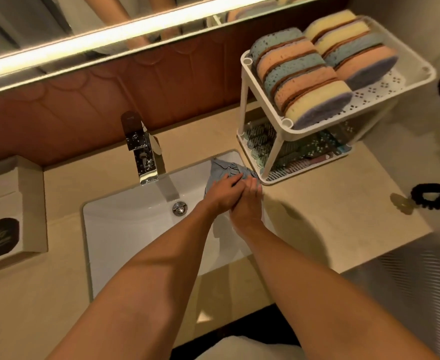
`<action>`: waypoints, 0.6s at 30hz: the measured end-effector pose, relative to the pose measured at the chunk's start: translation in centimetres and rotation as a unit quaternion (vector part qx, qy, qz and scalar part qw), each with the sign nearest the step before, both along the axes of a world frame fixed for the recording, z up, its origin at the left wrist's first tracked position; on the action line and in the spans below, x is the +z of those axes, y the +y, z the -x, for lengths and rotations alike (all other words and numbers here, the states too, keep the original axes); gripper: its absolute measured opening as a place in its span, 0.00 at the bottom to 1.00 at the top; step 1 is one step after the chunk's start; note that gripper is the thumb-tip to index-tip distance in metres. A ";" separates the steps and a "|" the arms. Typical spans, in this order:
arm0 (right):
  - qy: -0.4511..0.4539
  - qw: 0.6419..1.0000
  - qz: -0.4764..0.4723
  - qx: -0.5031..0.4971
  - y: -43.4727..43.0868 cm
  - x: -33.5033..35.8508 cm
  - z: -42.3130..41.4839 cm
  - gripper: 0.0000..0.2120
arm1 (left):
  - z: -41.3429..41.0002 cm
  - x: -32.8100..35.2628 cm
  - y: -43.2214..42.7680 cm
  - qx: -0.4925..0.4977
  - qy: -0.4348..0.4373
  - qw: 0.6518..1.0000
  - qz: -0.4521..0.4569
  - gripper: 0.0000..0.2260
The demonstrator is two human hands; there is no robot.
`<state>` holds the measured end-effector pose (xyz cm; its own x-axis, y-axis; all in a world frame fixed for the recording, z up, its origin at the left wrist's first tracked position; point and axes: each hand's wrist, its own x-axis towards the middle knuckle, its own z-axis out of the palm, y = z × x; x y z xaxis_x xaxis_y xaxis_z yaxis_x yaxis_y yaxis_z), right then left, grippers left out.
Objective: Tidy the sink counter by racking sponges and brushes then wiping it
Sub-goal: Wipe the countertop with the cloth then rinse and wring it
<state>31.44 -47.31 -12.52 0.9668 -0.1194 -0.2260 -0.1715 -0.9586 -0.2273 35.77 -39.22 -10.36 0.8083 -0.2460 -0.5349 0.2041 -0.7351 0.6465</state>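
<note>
A crumpled grey cloth point(222, 169) lies bunched at the back right rim of the white sink point(135, 229). My left hand point(222, 194) and my right hand point(247, 205) are pressed together on it, and their fingers close over the bunched fabric. Just to the right stands a white two-tier rack point(422, 74). Its top shelf holds several sponges point(304, 74) on edge in two rows, blue, orange and yellow. The lower shelf holds brushes point(291, 148), partly hidden by the shelf above.
A chrome faucet point(143, 154) rises behind the sink, with the drain plug point(179, 208) below it. A tissue box point(8, 214) sits on the beige counter point(330, 224) at far left. A black hair tie point(432, 196) lies at the counter's right edge.
</note>
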 end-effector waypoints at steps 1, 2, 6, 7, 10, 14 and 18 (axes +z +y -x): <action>0.011 1.000 -0.005 0.008 -0.5 0.3 0.9 0.35 | 0.8 0.2 -0.1 0.007 0.008 1.000 0.011 0.31; 0.001 1.000 -0.018 0.018 -0.9 0.3 1.6 0.32 | 1.6 0.4 -0.1 0.009 0.014 1.000 0.020 0.34; -0.033 0.998 0.008 0.056 -2.1 0.6 3.1 0.23 | 3.5 1.5 -0.6 0.021 0.014 0.999 0.036 0.33; -0.043 0.997 0.020 0.056 -2.5 0.8 3.5 0.23 | 3.9 1.6 -0.8 0.023 0.011 0.999 0.042 0.33; -0.039 0.996 0.005 0.084 -4.0 -0.6 4.9 0.23 | 5.6 0.9 -1.3 0.020 0.011 0.999 0.039 0.35; -0.089 0.988 0.020 0.127 -6.3 -0.4 6.1 0.18 | 7.6 2.3 -2.5 0.000 -0.019 0.998 0.053 0.23; -0.120 0.988 0.004 0.092 -7.9 -0.1 6.9 0.09 | 9.4 2.9 -2.7 -0.011 -0.041 0.998 0.035 0.21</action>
